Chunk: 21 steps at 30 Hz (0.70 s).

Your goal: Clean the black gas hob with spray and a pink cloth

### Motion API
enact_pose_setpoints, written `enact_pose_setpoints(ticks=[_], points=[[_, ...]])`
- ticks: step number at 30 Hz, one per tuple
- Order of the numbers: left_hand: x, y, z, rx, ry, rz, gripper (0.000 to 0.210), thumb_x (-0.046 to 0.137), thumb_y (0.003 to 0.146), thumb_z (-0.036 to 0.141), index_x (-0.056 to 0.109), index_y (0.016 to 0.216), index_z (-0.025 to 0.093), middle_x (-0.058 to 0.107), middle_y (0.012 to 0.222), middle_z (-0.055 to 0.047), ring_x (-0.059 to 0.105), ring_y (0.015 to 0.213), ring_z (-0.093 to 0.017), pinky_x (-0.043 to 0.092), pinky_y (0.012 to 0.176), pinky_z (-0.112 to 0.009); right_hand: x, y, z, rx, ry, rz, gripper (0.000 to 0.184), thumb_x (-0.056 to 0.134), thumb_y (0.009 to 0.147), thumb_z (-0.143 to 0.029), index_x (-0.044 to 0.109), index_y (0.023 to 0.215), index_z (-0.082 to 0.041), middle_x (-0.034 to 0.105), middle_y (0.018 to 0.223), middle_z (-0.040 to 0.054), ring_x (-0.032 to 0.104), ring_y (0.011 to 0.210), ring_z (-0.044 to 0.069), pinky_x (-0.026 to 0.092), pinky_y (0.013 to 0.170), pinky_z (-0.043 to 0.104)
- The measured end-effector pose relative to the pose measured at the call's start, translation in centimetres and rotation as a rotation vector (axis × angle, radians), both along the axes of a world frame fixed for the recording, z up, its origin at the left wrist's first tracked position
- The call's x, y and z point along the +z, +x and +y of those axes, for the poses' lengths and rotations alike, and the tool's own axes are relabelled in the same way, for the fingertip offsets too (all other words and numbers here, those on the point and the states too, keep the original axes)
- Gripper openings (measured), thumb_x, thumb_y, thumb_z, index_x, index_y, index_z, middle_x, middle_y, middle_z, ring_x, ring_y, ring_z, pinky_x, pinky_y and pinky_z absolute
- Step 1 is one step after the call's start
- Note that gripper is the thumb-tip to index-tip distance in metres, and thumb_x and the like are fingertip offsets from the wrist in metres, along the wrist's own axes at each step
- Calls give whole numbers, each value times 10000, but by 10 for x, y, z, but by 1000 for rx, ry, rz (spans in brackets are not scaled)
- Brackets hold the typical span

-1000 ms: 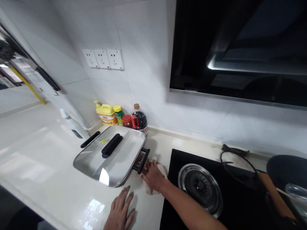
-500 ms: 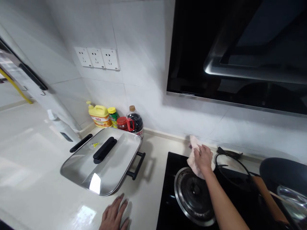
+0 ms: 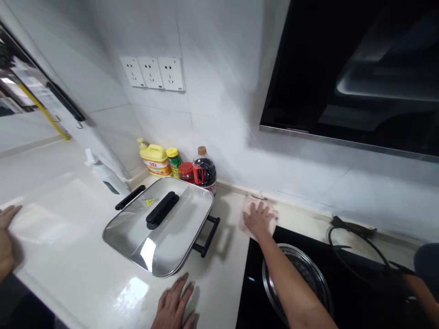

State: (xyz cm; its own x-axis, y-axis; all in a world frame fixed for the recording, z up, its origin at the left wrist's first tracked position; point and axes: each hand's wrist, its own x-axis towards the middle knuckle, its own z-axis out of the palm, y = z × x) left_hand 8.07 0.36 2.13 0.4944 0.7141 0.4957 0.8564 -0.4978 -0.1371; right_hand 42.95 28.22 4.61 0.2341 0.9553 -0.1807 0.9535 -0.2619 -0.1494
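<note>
R hand (image 3: 258,219) spread flat on cloth (image 3: 272,223) nr hob (image 3: 254,285); L hand (image 3: 173,307) splayed on ctr (image 3: 219,292), lidded pan (image 3: 192,208) adj.

Before me, pale tiled wall (image 3: 222,59); three white sockets (image 3: 151,73) in a row; glossy black hood (image 3: 308,96) to my right.

Your right hand (image 3: 258,221) has moved the pink cloth (image 3: 272,218) from the cooktop's (image 3: 253,292) rear edge to its rear left corner, where it lies flatter; another person's hand (image 3: 4,249) has come into view at the table (image 3: 219,285), well left of the cooktop
</note>
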Motion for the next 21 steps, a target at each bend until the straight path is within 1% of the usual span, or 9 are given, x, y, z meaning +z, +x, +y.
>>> enact_pose_setpoints(ticks=[3,5,7,9,11,13,17,19,21], points=[[3,1,-2,21,-19,-6,610,544,1014,457,480,1568,212,601,1537,-157,567,1403,-284,531,1026,-417,0,-59,3,250,42,34,719,368,1039,-548,251,1690,-265,84,1788,150,72,1618,472,15,1224,729],[5,3,-4,42,-38,-20,612,539,1018,432,456,1584,215,586,1551,-160,554,1418,-290,538,1033,-426,-3,-90,-6,387,118,60,710,445,1025,-508,282,1681,-289,110,1790,123,79,1620,469,3,1237,722],[5,4,-7,56,-65,-41,621,550,1015,408,437,1597,225,564,1572,-159,537,1437,-299,538,1048,-434,-6,-114,-23,463,199,95,735,539,989,-482,336,1665,-278,179,1778,123,106,1612,485,-9,1247,725],[5,5,-9,64,-92,-58,635,561,1012,395,419,1610,239,534,1601,-155,516,1458,-311,533,1067,-448,-10,-130,-47,463,239,131,722,552,982,-463,385,1647,-235,244,1758,134,134,1604,493,-9,1261,722],[4,5,-10,59,-100,-67,656,573,1006,392,403,1622,248,508,1623,-154,503,1471,-326,525,1082,-463,-13,-139,-80,473,274,165,691,505,1005,-458,407,1635,-191,268,1747,151,142,1600,498,-1,1267,727],[2,5,-11,58,-91,-72,679,585,998,388,388,1633,252,482,1644,-153,496,1475,-338,510,1099,-473,-17,-143,-122,540,333,204,710,498,1012,-484,385,1643,-179,254,1748,165,121,1604,502,12,1262,746],[2,5,-8,29,-29,-73,724,535,1005,490,347,1655,233,387,1704,-156,463,1496,-354,498,1096,-477,-24,-145,-210,736,391,301,745,570,980,-566,404,1632,-244,273,1749,130,83,1625,448,52,1286,704],[4,5,-6,-8,1,-85,801,489,994,602,317,1666,203,314,1738,-164,427,1517,-376,503,1081,-486,-23,-144,-231,857,377,322,659,552,995,-556,470,1587,-279,311,1742,78,124,1630,385,69,1314,635],[6,5,-5,-19,-4,-101,849,475,984,651,298,1671,185,264,1753,-178,412,1527,-386,504,1082,-492,-17,-138,-222,944,349,299,539,501,1025,-494,562,1513,-273,411,1694,62,226,1606,348,92,1322,592]])
